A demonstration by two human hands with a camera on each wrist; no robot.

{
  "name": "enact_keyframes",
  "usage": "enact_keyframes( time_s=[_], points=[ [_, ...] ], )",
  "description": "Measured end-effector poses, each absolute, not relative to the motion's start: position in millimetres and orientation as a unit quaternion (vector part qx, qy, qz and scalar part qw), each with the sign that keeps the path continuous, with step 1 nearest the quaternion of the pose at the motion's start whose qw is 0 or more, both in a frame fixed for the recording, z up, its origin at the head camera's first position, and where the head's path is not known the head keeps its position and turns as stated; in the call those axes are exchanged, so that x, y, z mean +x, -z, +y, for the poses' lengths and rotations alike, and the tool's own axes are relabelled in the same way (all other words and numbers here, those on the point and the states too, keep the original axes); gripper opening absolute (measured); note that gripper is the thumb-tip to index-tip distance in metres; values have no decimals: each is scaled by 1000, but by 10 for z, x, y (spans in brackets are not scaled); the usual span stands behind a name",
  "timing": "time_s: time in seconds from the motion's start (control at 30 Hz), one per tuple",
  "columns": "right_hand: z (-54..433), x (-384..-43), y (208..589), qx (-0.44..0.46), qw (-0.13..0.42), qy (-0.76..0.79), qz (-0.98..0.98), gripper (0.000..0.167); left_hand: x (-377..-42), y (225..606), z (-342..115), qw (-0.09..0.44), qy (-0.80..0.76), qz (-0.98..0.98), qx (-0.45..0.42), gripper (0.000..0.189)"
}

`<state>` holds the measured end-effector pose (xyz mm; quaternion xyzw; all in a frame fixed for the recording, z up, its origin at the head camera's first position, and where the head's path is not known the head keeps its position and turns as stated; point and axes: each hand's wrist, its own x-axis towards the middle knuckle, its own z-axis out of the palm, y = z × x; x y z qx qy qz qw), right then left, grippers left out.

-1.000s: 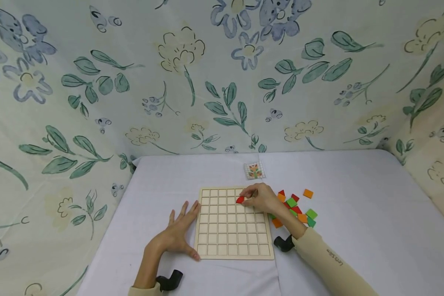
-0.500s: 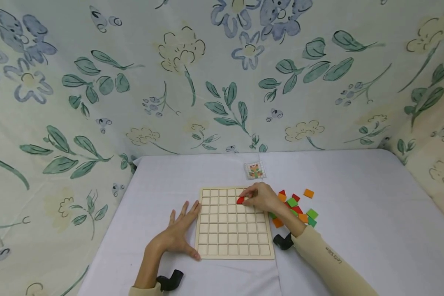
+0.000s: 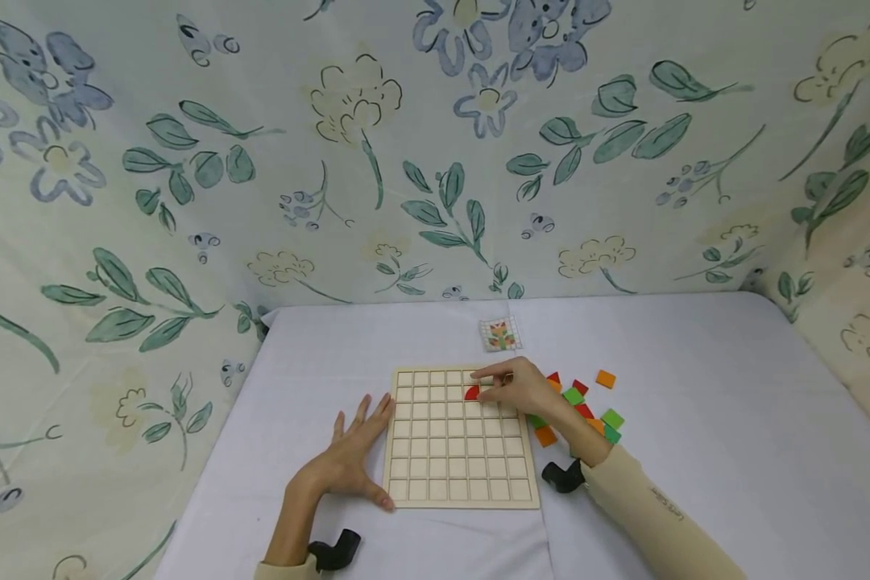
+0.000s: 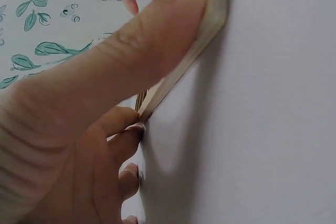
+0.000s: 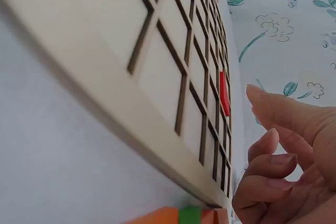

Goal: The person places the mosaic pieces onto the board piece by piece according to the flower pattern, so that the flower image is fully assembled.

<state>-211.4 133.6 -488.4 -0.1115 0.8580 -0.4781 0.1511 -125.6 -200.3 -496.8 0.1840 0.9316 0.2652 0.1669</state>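
Observation:
A wooden grid board (image 3: 445,447) lies flat on the white cloth. In one of its upper cells sits a red piece with a curved edge (image 3: 472,393), seen edge-on as a red sliver (image 5: 224,94) in the right wrist view. My right hand (image 3: 518,387) hovers just right of that piece, thumb and index finger apart and nothing between them. Fingers spread, my left hand (image 3: 348,459) rests along the board's left side, with the thumb by the near corner. The left wrist view shows the left thumb (image 4: 126,51) against the board's edge.
Right of the board lies a loose pile of red, orange and green pieces (image 3: 583,411), partly behind the right forearm. A lone orange square (image 3: 606,379) is beyond it. A small pattern card (image 3: 500,333) lies behind the board. Floral fabric (image 3: 435,161) hangs at the back.
My right thumb and fingers have let go of the red piece and spread apart. The hand has shifted slightly right, while the piece stays in its cell. My left hand holds its place.

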Motion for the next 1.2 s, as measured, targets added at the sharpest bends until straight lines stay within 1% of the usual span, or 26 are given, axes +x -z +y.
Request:
enact_keyframes(
  time_s=[0.13, 0.27, 0.37, 0.57, 0.8, 0.97, 1.2],
  points=[
    [1512, -2068, 4780, -87, 152, 488, 855, 36, -1253, 4972, -2005, 166, -267, 931, 184, 155],
    [1798, -2030, 4708, -53, 148, 493, 856, 40, -1248, 4968, -2006, 166, -270, 930, 187, 155],
    [2039, -1995, 4682, -37, 131, 478, 868, 43, -1245, 4966, -2006, 166, -268, 930, 190, 154],
    [2511, -1909, 4698, 7, 74, 421, 904, 48, -1245, 4997, -2006, 156, -261, 933, 193, 153],
    [3013, -1845, 4786, 39, 64, 407, 911, 51, -1238, 5013, -2026, 152, -263, 933, 193, 153],
    [3140, -1819, 4890, 59, 67, 419, 903, 53, -1242, 5025, -2030, 154, -264, 933, 192, 153],
    [3113, -1842, 4966, 78, 71, 435, 894, 49, -1245, 5038, -2021, 156, -266, 931, 194, 153]
  ],
)
